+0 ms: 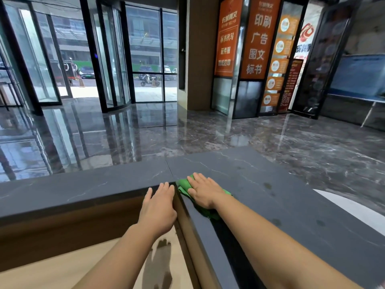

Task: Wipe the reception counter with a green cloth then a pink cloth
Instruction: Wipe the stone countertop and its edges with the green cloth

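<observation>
reception counter (270,195), hard slick stone, under us | green cloth (183,185) bunched at its inner corner: soft, light, we'd drive it by palm | right hand (205,191) flat, pressing it | left hand (159,209) flat, bracing the edge

Counter (287,197) lies open rightward; left hand (159,207) seemingly blocks the corner.

A: What was hidden at centre?
B: The right hand (205,192) covered most of the green cloth (183,185).
A: And cut off?
B: Both forearms (116,257), by the bottom edge; a white shape (354,208), by the right edge.
</observation>
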A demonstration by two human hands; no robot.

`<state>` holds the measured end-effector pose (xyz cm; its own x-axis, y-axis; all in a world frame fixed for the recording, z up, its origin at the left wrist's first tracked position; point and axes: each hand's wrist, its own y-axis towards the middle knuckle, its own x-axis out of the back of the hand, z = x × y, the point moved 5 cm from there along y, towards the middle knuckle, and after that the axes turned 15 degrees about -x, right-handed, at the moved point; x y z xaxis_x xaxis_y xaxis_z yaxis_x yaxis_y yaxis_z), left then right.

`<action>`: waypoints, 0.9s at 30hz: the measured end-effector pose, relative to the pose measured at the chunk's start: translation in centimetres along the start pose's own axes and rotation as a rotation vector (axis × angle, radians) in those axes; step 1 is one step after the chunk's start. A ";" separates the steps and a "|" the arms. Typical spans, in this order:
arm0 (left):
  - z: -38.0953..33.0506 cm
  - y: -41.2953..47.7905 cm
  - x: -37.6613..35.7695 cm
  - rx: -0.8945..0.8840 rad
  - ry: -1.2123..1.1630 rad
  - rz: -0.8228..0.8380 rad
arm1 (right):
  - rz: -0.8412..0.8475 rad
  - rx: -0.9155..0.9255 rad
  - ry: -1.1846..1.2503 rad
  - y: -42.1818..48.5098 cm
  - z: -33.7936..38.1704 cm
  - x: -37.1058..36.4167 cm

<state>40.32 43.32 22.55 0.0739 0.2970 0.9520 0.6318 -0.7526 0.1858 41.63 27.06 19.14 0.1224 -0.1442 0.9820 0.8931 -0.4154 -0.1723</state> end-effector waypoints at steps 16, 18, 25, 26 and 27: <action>-5.4 5.0 -0.8 0.164 0.007 0.053 | -0.010 0.218 -0.068 2.4 -2.5 0.3; -6.1 6.8 -1.7 0.208 0.026 0.064 | -0.033 0.334 -0.056 3.1 -2.6 0.6; -8.2 11.0 -4.9 0.324 0.060 0.164 | -0.104 0.230 0.091 8.9 -10.7 2.9; -8.4 11.4 -5.0 0.337 0.072 0.174 | -0.112 0.196 0.089 10.0 -12.2 3.2; -8.5 11.8 -5.1 0.346 0.090 0.180 | -0.117 0.165 0.081 11.0 -13.7 3.3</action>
<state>40.85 27.89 21.99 0.1485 0.1143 0.9823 0.8387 -0.5409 -0.0639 45.90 9.72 19.44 -0.0157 -0.1777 0.9840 0.9589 -0.2815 -0.0356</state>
